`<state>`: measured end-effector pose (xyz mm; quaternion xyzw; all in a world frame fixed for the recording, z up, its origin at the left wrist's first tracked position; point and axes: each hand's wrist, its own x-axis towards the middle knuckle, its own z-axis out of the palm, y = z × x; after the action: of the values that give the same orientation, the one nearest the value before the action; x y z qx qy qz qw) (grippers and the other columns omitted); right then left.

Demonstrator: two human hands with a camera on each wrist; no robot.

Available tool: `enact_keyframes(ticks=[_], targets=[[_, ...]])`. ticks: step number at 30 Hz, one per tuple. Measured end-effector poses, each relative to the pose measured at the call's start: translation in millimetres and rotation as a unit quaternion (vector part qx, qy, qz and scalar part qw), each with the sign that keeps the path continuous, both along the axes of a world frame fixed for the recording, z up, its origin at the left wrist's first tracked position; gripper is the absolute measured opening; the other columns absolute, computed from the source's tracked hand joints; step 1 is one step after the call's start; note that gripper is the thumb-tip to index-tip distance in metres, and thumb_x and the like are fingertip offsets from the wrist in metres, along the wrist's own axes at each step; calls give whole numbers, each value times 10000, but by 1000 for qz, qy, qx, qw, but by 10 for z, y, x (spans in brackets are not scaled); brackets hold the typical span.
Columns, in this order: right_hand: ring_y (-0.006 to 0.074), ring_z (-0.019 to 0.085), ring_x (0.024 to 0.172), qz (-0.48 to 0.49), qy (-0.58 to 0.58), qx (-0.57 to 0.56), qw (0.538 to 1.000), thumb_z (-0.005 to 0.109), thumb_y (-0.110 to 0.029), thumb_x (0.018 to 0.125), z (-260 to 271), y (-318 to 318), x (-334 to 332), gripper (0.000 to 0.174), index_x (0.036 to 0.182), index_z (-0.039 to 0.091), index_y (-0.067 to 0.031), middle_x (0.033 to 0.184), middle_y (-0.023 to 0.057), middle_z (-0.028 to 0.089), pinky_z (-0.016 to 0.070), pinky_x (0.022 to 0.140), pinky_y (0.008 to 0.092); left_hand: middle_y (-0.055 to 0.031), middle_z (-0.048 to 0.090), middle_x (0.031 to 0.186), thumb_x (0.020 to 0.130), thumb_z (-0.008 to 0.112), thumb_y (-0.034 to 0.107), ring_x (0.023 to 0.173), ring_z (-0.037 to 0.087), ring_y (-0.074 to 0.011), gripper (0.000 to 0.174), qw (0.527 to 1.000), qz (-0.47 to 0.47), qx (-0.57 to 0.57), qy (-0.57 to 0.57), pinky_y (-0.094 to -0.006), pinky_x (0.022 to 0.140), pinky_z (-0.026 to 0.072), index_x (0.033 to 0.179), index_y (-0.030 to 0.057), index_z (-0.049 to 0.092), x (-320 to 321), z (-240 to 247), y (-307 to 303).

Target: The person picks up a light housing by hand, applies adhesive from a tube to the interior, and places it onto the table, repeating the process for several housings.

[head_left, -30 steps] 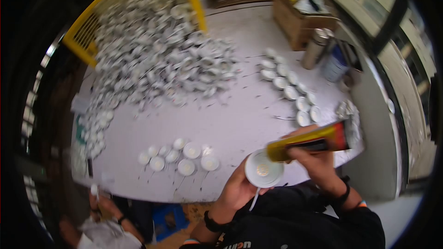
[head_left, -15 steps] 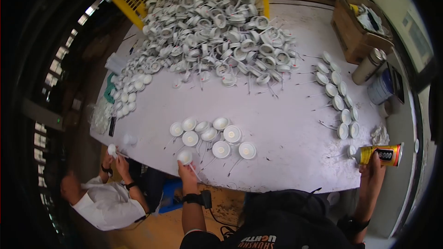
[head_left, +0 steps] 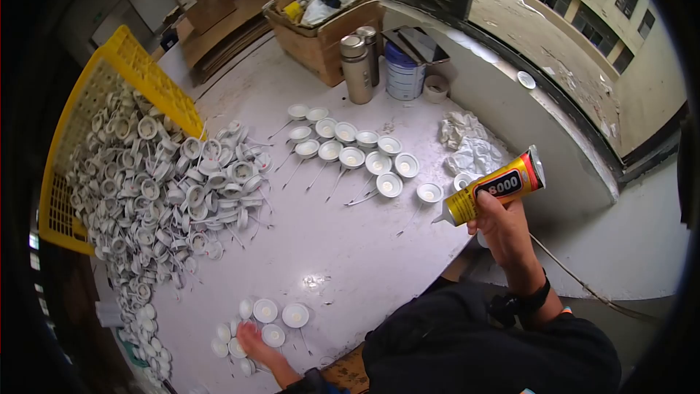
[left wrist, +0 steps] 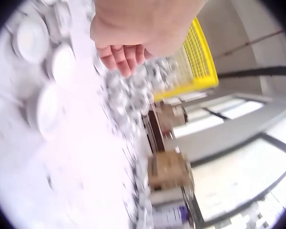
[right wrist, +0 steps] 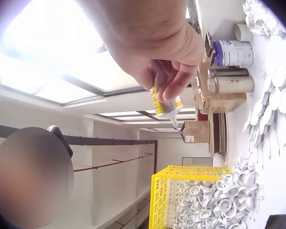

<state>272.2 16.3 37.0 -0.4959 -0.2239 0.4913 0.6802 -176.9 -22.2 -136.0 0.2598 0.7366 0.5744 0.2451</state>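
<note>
My right hand (head_left: 504,230) grips a yellow and red tube (head_left: 496,188), thumb across its label; its pale nozzle points left, close to a round white lamp (head_left: 430,192) with a wire. The right wrist view shows fingers curled round the tube (right wrist: 168,106). At the near edge of the table, my left hand (head_left: 261,349) is among a small group of white lamps (head_left: 295,314). In the left wrist view its fingers (left wrist: 121,57) are loosely bent with nothing visible in them, and blurred lamps (left wrist: 48,110) lie to the left.
A yellow crate (head_left: 65,197) spills a heap of white lamp housings (head_left: 138,182) at the left. Rows of lamps (head_left: 351,157) lie mid-table. Behind stand a cardboard box (head_left: 313,47), flasks (head_left: 356,73) and a blue-white tin (head_left: 403,76); crumpled paper (head_left: 470,149) is at the right.
The head view has swung to the right. My left hand held a lamp by the table edge and now shows none in its fingers. The right hand still grips the tube.
</note>
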Motion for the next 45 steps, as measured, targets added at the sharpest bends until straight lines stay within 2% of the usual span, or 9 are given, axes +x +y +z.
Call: enact_keyframes(ticks=[3, 6, 9, 17, 22, 26, 28, 31, 45], targets=[[141, 549, 543, -15, 14, 6, 1000, 575, -162, 763, -57, -34, 246, 231, 891, 493, 13, 732, 86, 560, 458, 478, 239, -85, 548, 849, 820, 454, 208, 732, 542, -133, 298, 960, -264, -52, -82, -209, 622, 426, 1044, 14, 486, 1197, 267, 588], [144, 546, 535, -45, 25, -3, 999, 571, -157, 760, -84, -98, 451, 232, 887, 485, 16, 727, 89, 556, 456, 469, 234, -74, 585, 857, 816, 482, 191, 757, 555, -114, 247, 844, -499, -143, -130, -219, 611, 427, 977, 15, 543, 2220, 105, 972], [146, 547, 534, -74, 20, -31, 997, 567, -149, 755, -144, -183, 699, 232, 885, 478, 22, 719, 93, 551, 456, 460, 238, -83, 597, 852, 795, 520, 206, 761, 556, -134, 267, 812, -573, -110, 36, -236, 656, 428, 953, -6, 556, 3084, -384, 1219], [140, 523, 511, -152, 4, -21, 988, 571, -140, 752, -115, -345, 1227, 249, 922, 478, 17, 731, 86, 539, 440, 445, 241, -147, 547, 902, 736, 534, 388, 898, 474, -299, 405, 766, -531, -238, 273, -384, 824, 338, 875, 7, 531, 4009, -757, 1519], [143, 523, 514, -156, 15, -9, 988, 571, -135, 754, -134, -341, 1306, 255, 940, 476, 12, 741, 84, 537, 445, 449, 246, -156, 557, 851, 724, 547, 356, 839, 493, -326, 372, 747, -481, -134, 438, -418, 733, 386, 905, 31, 523, 4119, -807, 1328], [142, 525, 520, -130, 24, -19, 991, 569, -135, 755, -134, -261, 1255, 252, 938, 477, 13, 736, 85, 538, 444, 453, 246, -134, 571, 829, 735, 559, 299, 750, 548, -254, 316, 772, -529, -199, 291, -363, 662, 431, 870, 16, 520, 3976, -713, 1332], [142, 525, 523, -101, 32, -9, 994, 565, -135, 756, -128, -181, 1155, 245, 928, 481, 16, 731, 86, 539, 442, 454, 245, -98, 573, 751, 752, 560, 270, 644, 562, -167, 279, 810, -523, -262, -52, -271, 532, 440, 856, 13, 523, 3761, -269, 1282], [141, 526, 536, -46, 40, -9, 998, 564, -138, 756, -85, -51, 953, 249, 932, 477, 15, 737, 87, 537, 439, 452, 241, -80, 558, 744, 784, 539, 257, 667, 539, -94, 272, 824, -502, -222, -139, -206, 506, 422, 888, 6, 530, 3317, 164, 1127], [133, 531, 546, 186, 32, 6, 982, 575, -159, 740, 12, 326, -277, 283, 944, 478, 12, 758, 75, 528, 443, 443, 231, -127, 576, 742, 854, 436, 246, 702, 544, -154, 293, 940, -337, -51, 23, -271, 649, 421, 930, -26, 514, 2021, 983, 405]])
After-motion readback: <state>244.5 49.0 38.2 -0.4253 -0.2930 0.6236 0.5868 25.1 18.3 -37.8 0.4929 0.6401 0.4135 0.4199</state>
